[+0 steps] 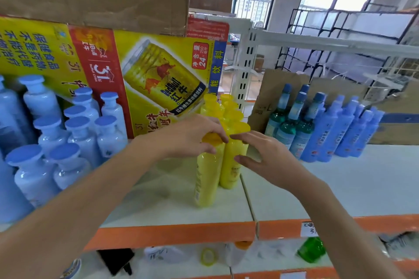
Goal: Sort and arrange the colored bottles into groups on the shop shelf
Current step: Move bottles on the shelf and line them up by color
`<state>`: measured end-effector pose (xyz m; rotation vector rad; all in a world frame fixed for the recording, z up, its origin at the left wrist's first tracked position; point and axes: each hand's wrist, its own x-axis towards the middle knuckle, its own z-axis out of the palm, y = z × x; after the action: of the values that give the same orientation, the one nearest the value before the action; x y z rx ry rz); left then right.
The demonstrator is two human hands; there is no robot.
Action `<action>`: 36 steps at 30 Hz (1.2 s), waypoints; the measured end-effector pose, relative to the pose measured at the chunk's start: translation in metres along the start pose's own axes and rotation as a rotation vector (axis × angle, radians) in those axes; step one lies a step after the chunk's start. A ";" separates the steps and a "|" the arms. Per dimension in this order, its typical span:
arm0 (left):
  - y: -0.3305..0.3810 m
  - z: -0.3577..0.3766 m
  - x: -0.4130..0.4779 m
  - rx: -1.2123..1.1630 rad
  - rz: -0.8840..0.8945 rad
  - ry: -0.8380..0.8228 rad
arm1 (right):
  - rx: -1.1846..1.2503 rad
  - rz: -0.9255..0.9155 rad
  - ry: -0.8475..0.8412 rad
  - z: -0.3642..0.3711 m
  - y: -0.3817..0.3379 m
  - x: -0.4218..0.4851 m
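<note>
White shelf (163, 201) held a row of yellow bottles (234, 115); my left hand (190, 136) gripped the front bottle (207, 179) by its cap, fingers (216, 135) curled; right hand (265, 156) spread open by the next bottle (233, 170).

A shop: orange-edged metal shelf (362, 188), Red Bull drinks carton (158, 70), perhaps a blurred price label (309, 229).

White shelf (340, 188) — yellow bottles (233, 161), pale blue bottles (74, 138), blue bottles (344, 129)
</note>
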<state>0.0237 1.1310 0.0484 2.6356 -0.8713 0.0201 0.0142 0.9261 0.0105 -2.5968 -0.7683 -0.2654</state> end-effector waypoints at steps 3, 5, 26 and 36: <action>0.003 0.006 0.002 -0.034 -0.004 -0.024 | 0.021 0.022 -0.058 0.010 0.009 -0.008; 0.005 0.010 0.003 -0.062 -0.013 -0.034 | 0.052 0.057 -0.098 0.019 0.015 -0.011; 0.004 0.029 -0.010 -0.236 -0.129 0.183 | 0.525 0.300 0.125 0.116 -0.005 -0.009; 0.014 0.030 -0.001 -0.109 -0.147 0.273 | 0.380 0.320 0.121 0.113 0.000 -0.012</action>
<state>0.0118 1.1113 0.0253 2.5108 -0.5703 0.2794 0.0109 0.9707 -0.0943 -2.2715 -0.3141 -0.1587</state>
